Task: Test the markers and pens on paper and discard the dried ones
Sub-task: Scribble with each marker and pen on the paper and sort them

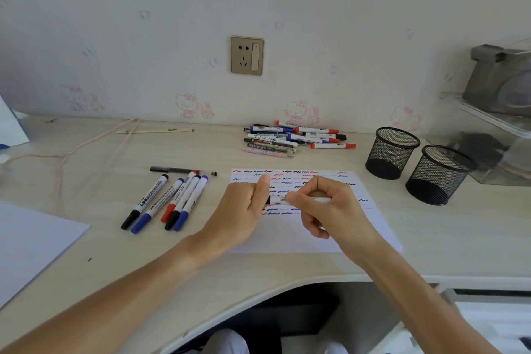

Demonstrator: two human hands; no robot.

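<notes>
Both hands pinch one marker (280, 199) over the paper (316, 236): left hand (244, 210) at the nine o'clock cap end, right hand (324, 204) on the barrel. It looks light, stiff and smooth; grip the barrel mid-length.

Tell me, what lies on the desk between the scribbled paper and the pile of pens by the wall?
Nothing: in the head view, only bare desk surface separates the paper from the pile of pens.

Both hands — left hand (244, 210), right hand (324, 207) — grip one marker (280, 200) over paper (370, 227).
</notes>
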